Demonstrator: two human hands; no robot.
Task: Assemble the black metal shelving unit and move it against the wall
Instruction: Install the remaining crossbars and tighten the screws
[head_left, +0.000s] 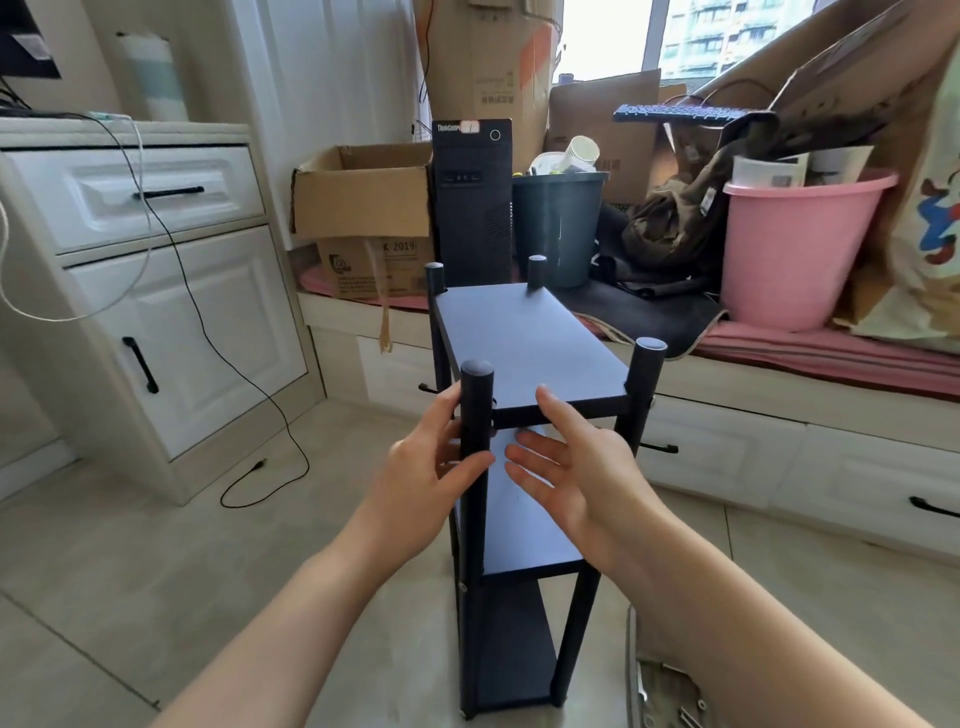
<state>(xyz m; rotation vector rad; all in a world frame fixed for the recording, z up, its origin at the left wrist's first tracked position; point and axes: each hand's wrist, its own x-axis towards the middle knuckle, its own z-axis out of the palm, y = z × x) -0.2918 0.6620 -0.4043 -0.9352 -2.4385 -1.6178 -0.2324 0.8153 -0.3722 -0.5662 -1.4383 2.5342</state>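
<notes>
The black shelving unit (524, 338) stands upright on the tiled floor in front of me, with three dark boards between four round black posts. My left hand (426, 467) curls around the near left post (475, 415) just below the top board, thumb in front and fingers behind it. My right hand (566, 462) hovers with fingers spread straight beside that post, in front of the top board's near edge, holding nothing.
A white cabinet (156, 291) with trailing cables stands at the left. Behind the shelf, a low bench (779, 405) with drawers carries cardboard boxes (363, 208), a black computer tower (472, 208), a dark bin (561, 223) and a pink tub (795, 249). Small loose parts (665, 691) lie at the lower right.
</notes>
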